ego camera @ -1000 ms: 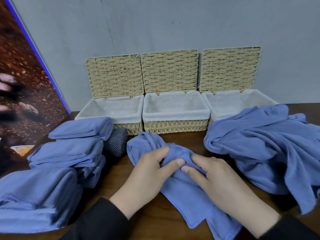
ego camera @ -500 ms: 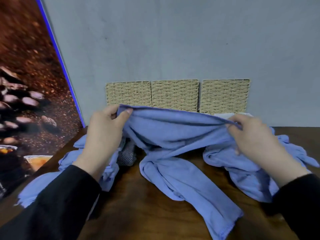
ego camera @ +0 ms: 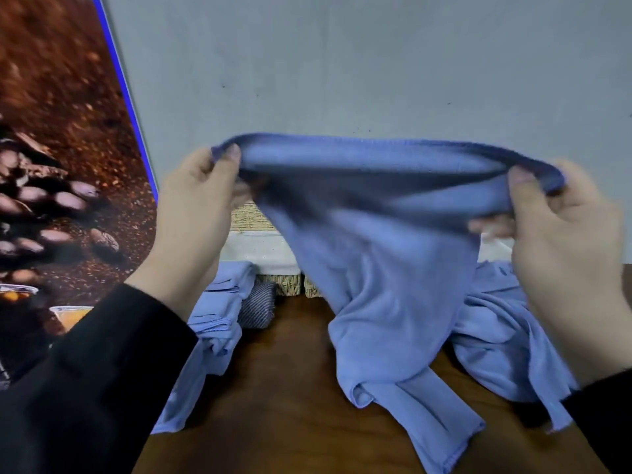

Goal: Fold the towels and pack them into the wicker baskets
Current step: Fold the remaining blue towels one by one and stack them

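Baskets mostly hidden behind a blurred towel

The raised towel, smeared by motion between the left hand and right hand, covers nearly all of the baskets; only a strip of weave and white lining shows just beside the left hand. The left sleeve hides much of the folded stack. The right sleeve runs off the picture's edge.

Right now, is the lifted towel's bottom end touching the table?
Touching. The head view shows the lifted towel draping down, its lower end lying flat on the table.
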Demonstrator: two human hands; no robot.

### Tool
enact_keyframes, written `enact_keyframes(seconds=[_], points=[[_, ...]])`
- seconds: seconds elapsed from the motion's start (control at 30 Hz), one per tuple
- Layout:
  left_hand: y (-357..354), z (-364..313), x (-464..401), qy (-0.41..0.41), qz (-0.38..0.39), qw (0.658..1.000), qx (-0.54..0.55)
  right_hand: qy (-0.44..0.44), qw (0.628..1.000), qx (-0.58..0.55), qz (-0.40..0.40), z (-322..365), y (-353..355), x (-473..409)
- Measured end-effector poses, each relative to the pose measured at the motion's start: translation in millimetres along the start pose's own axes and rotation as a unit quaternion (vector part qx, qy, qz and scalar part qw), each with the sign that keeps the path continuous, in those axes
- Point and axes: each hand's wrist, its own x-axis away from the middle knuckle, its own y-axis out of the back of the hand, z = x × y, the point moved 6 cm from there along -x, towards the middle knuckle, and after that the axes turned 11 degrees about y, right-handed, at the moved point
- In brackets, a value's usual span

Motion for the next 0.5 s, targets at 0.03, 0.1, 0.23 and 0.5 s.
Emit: enact_keyframes(seconds=[0.03, 0.1, 0.23, 0.5], points=[[1, 5, 4, 0.025, 0.008, 0.996, -0.081, -0.027, 0.998, 0.049, 0.027, -5, 5, 4], [4, 21, 8, 0.08, 0.042, 0.967, -0.237, -0.099, 0.98, 0.123, 0.118, -20, 11, 14], [9, 52, 12, 0.123, 0.128, 0.862, -0.476, -0.232, 0.921, 0.162, 0.268, -39, 8, 45], [-46, 77, -72, 0.204, 0.05, 0.953, -0.22, -0.204, 0.952, 0.099, 0.205, -92, -55, -32]])
